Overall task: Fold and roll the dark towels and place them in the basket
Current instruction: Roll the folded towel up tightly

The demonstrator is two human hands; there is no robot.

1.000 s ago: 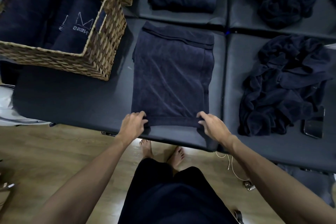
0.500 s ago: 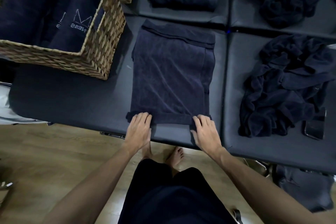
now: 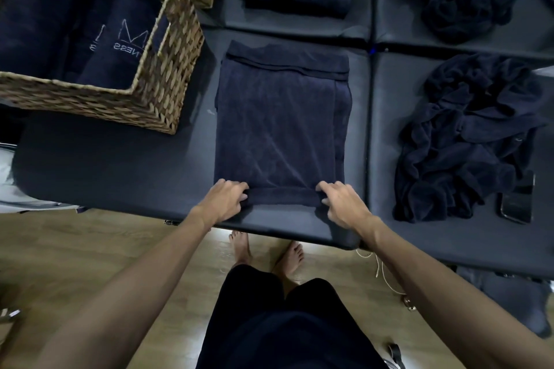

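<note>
— Gripping the near edge of the folded towel (image 3: 281, 129) with both hands: left hand (image 3: 224, 198) at the left corner, right hand (image 3: 344, 204) at the right, fingers (image 3: 239, 190) curling over a first narrow turn of cloth. Probably starting the roll, holding both ends so as to be keeping it even.

— And lying where?

— Lying flat on the dark bench (image 3: 120, 174), lengthwise away from the body, just right of the wicker basket (image 3: 156, 93). Basket sitting close, likely for a short carry; already holding rolled towels (image 3: 120, 48).

— Anything hard to make out?

— Thumbs hiding under the cloth. Basket running out of frame at the left, so not telling how full. Crumpled towels (image 3: 461, 141) waiting at the right, blending dark on dark, count unclear. Phone (image 3: 517, 204) lying beside that heap.
</note>
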